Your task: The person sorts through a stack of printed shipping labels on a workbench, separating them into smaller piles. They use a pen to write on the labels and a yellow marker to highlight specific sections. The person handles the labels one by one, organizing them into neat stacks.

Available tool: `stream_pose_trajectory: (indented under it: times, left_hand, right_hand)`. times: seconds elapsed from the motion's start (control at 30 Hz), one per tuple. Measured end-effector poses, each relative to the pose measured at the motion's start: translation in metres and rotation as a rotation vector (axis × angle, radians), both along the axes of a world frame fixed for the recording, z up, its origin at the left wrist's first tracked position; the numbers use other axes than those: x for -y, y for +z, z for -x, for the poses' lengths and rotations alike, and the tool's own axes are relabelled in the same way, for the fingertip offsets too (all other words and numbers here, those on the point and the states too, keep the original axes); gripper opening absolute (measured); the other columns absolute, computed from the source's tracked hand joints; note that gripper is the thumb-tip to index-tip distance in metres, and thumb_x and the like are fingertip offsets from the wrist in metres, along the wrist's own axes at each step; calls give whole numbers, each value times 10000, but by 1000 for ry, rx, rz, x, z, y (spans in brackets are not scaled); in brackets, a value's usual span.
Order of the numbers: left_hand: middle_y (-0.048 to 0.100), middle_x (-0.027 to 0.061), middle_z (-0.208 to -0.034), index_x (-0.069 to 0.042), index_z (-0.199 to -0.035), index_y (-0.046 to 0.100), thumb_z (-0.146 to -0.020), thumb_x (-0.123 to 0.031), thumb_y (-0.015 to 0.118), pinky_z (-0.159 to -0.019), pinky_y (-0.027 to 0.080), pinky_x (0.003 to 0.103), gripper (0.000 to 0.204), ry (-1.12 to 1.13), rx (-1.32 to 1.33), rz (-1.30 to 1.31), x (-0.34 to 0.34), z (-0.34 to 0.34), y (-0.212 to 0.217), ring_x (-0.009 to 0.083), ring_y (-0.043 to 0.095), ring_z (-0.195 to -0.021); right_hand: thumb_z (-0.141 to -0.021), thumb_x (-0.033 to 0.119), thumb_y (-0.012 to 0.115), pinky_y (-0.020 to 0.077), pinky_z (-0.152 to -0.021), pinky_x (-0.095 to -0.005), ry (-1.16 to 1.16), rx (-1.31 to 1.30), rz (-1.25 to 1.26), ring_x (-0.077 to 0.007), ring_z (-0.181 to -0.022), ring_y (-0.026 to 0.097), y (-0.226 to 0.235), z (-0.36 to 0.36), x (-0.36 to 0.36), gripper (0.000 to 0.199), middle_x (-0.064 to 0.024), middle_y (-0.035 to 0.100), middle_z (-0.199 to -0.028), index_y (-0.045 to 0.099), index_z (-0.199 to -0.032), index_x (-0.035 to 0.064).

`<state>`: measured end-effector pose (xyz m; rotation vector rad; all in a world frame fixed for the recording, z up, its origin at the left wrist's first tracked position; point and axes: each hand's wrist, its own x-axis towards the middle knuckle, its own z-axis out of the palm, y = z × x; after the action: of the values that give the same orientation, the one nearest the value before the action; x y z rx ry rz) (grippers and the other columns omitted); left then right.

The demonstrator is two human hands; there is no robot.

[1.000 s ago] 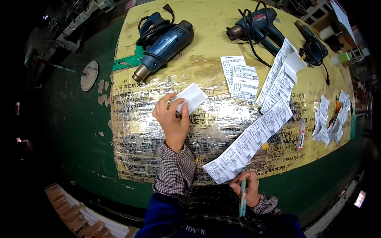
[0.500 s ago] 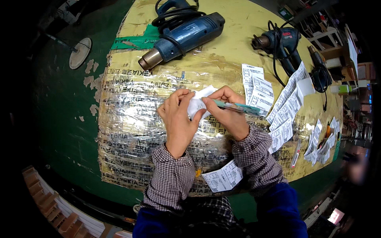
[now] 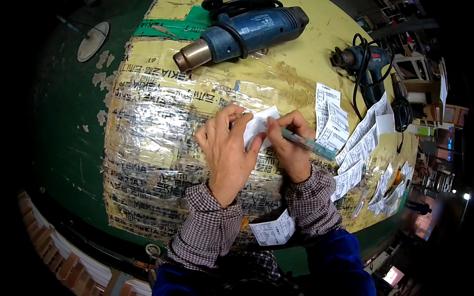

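Note:
A small white paper slip (image 3: 269,116) is held over the tape-covered table in front of me. My left hand (image 3: 225,155) grips it from the left, with the thumb along its near edge and the fingers bent over its left side. My right hand (image 3: 292,152) is closed round a slim pen (image 3: 310,145) with a pale green barrel, whose back end slants down to the right. The right fingertips are at the slip's right part and hide the pen's tip. Faint marks show on the slip, too small to make out.
Beyond my hands lies a blue heat gun (image 3: 256,30) with a coiled cord; a second heat gun (image 3: 369,66) sits far right. Printed label strips (image 3: 353,160) and folded labels (image 3: 332,123) lie right of my hand. Another printed label (image 3: 273,231) rests at the table's near edge.
The whole view has shifted, so the heat gun sits higher in the picture. The slip, curled earlier, now shows flatter and more of it is visible. Both hands keep their grips.

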<state>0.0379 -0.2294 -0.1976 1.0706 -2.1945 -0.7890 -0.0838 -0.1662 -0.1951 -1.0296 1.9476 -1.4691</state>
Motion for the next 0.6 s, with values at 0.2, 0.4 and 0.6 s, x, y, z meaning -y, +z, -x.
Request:
stream_pose_trajectory:
  times: [0.2,0.4,0.6]
  left_hand:
    - [509,35,-1111,-75,-1015,618,-607,-110,734,-872,259,374,425,2,-7,-6,0,1,0,202,472,-995]
    - [510,32,-1112,-74,-1007,621,-600,-105,737,-874,258,371,425,3,-10,-6,-1,1,0,201,473,-998]
    - [515,33,-1106,-66,-1015,621,-601,-105,737,-878,260,373,432,1,-6,-4,0,1,2,201,481,-992]
  right_hand:
    - [-814,87,675,369,-448,-188,9,-31,-25,-25,-522,471,1,1,1,183,-11,554,-575,526,-743,8]
    - [-793,103,692,375,-445,-199,-40,-22,-50,-29,-521,482,1,0,0,214,-25,560,-576,519,-705,12]
    - [-790,109,690,366,-426,-206,-10,-99,-67,-33,-487,470,3,1,-1,225,-17,543,-550,510,-690,19]
